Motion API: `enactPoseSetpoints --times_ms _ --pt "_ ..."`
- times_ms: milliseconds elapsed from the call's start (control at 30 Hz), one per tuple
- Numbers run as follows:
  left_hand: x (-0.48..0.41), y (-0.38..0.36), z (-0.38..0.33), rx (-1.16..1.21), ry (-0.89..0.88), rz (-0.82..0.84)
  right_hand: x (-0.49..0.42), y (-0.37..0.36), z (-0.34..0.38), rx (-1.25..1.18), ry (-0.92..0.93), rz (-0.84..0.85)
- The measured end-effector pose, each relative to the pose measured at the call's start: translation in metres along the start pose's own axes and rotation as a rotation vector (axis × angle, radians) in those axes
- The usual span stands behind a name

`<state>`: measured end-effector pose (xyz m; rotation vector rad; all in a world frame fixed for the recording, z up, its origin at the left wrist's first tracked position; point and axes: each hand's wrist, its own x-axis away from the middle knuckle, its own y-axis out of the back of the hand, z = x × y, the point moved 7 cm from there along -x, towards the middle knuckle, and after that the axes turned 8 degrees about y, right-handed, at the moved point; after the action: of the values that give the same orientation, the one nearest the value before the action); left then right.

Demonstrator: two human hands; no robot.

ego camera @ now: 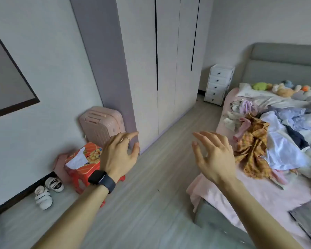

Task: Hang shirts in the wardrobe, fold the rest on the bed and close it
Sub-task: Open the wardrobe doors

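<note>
Both hands, left (118, 155) and right (215, 157), hold nothing, fingers spread. Wardrobe (167, 69) doors are closed. Clothes (269, 133) lie heaped on the bed (255, 196).

One head cam, wide-angle, fwd & down across grey wood-look floor (151, 194) twd tall pale flat-door wardrobe (145, 69), pink-sheeted bed (258, 194) close at rt.

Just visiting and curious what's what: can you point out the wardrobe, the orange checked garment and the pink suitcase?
wardrobe (167, 69), head view, on a closed door panel.
orange checked garment (250, 146), head view, on its crumpled middle.
pink suitcase (101, 123), head view, on its ribbed front.
</note>
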<state>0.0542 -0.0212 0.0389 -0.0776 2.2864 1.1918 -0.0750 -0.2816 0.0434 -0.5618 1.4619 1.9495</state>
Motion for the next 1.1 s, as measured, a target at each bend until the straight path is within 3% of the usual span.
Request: enactPoseSetpoints --times_ms 267,667,900,1100 --pt "-0.093 -0.086 0.040 -0.047 0.060 0.145 -0.059 -0.104 -0.050 0.008 -0.049 0.160" --pt "-0.350 -0.223 0.059 -0.040 0.010 0.259 -0.275 -0.240 -0.128 0.023 -0.113 0.154" --pt "-0.485 -0.327 0.056 -0.050 0.009 0.294 -0.392 -0.329 -0.207 0.018 -0.114 0.190" --pt "-0.606 -0.413 0.058 -0.072 0.118 0.283 -0.512 -0.410 -0.273 -0.007 -0.020 0.284"
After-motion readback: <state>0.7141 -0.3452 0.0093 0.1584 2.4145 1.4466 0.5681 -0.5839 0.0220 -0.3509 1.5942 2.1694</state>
